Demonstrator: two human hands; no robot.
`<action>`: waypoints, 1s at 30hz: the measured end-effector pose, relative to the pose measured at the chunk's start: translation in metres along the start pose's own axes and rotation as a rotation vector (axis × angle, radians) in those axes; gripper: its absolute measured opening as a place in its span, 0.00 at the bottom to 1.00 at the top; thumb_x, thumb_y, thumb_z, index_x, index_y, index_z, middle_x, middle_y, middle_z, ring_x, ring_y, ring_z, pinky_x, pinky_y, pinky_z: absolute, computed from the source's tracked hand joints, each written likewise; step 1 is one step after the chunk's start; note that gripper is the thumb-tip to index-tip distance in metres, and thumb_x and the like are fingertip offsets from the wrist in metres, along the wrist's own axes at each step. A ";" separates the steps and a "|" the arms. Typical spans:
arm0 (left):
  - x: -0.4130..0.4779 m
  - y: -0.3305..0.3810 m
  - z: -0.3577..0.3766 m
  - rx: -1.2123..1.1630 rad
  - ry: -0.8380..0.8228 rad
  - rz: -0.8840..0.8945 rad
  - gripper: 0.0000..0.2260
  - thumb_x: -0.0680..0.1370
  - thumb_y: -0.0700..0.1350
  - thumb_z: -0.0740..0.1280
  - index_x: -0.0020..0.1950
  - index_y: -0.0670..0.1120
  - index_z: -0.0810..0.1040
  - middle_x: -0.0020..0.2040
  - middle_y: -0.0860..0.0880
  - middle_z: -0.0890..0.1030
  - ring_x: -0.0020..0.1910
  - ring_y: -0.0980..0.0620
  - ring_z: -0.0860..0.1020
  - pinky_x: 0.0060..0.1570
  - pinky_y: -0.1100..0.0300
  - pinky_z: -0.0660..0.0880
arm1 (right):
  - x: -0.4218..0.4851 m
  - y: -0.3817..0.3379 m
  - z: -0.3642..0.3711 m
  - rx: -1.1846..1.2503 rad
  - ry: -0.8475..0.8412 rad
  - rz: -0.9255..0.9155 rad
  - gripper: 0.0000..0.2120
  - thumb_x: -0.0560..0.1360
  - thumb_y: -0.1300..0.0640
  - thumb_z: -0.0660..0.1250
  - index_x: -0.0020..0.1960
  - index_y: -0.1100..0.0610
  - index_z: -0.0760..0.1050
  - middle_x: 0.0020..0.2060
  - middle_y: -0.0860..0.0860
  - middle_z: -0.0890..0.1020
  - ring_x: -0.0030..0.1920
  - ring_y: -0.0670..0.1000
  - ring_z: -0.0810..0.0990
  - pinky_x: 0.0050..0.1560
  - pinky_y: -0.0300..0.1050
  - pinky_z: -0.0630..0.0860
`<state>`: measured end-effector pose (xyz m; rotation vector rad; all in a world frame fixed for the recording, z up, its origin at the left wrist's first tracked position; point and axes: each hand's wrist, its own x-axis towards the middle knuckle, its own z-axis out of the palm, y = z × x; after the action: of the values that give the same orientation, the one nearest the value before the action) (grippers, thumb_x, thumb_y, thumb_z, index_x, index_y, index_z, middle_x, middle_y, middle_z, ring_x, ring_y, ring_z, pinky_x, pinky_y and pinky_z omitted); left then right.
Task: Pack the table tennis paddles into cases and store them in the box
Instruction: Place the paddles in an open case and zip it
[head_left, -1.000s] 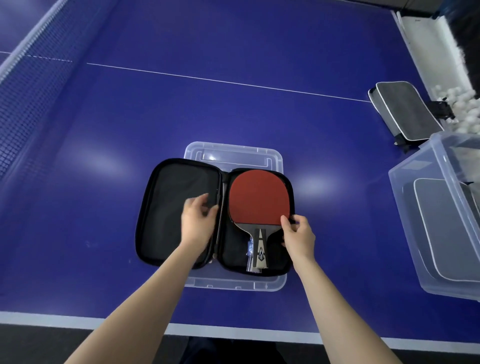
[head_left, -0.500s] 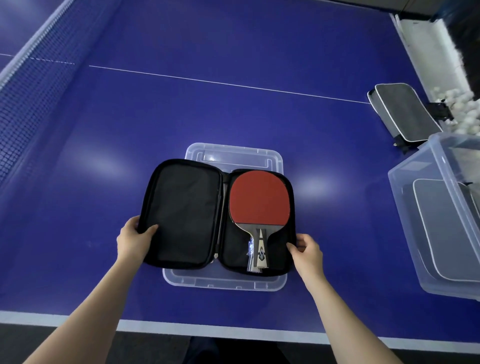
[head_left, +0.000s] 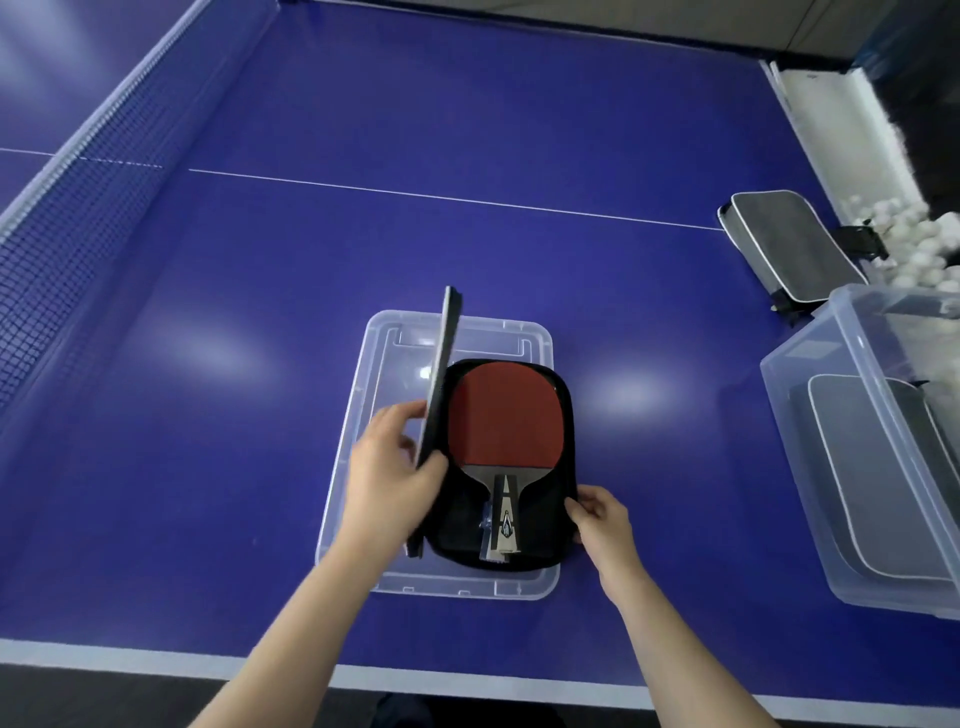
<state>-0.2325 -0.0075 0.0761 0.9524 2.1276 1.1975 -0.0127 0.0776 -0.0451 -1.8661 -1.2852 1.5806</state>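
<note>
Red-faced paddle (head_left: 506, 421) lies inside the open case (head_left: 452, 538), atop a clear lid (head_left: 353, 441) on the desk (head_left: 208, 364). Left grip (head_left: 395, 483) clasps the upright flap (head_left: 441, 364); right grip (head_left: 602, 519) pinches the case's near corner. Best: lower flap squarely, handle kept inside the zip.

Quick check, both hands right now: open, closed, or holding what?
Left hand: grips the upright flap of the case.
Right hand: holds the case's lower right edge.

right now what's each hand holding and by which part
The left hand grips the raised lid of the paddle case by its free edge, near the lower end. The right hand holds the case's lower right corner. The paddle lies inside, unheld.
</note>
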 end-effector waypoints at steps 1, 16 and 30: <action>-0.004 0.008 0.016 0.030 -0.023 0.052 0.18 0.68 0.36 0.69 0.54 0.52 0.77 0.46 0.59 0.76 0.38 0.60 0.74 0.39 0.76 0.67 | -0.002 -0.001 0.000 0.033 0.001 -0.003 0.09 0.76 0.63 0.66 0.56 0.57 0.76 0.51 0.55 0.82 0.54 0.55 0.80 0.59 0.57 0.76; -0.039 -0.027 0.141 0.307 -0.422 0.291 0.29 0.73 0.52 0.70 0.72 0.44 0.69 0.68 0.50 0.69 0.65 0.50 0.69 0.67 0.59 0.66 | 0.014 -0.046 -0.012 0.171 -0.068 -0.092 0.08 0.74 0.57 0.70 0.49 0.61 0.78 0.41 0.53 0.83 0.41 0.48 0.80 0.38 0.34 0.75; -0.013 -0.082 0.105 0.840 -0.404 0.294 0.36 0.72 0.73 0.46 0.72 0.63 0.32 0.74 0.55 0.29 0.73 0.51 0.28 0.69 0.55 0.30 | 0.041 -0.028 -0.005 0.065 -0.058 0.064 0.14 0.78 0.56 0.64 0.63 0.56 0.71 0.54 0.51 0.78 0.55 0.51 0.78 0.55 0.44 0.74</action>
<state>-0.1760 0.0065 -0.0446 1.7295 2.1840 0.1176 -0.0211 0.1272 -0.0456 -1.8511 -1.1941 1.7005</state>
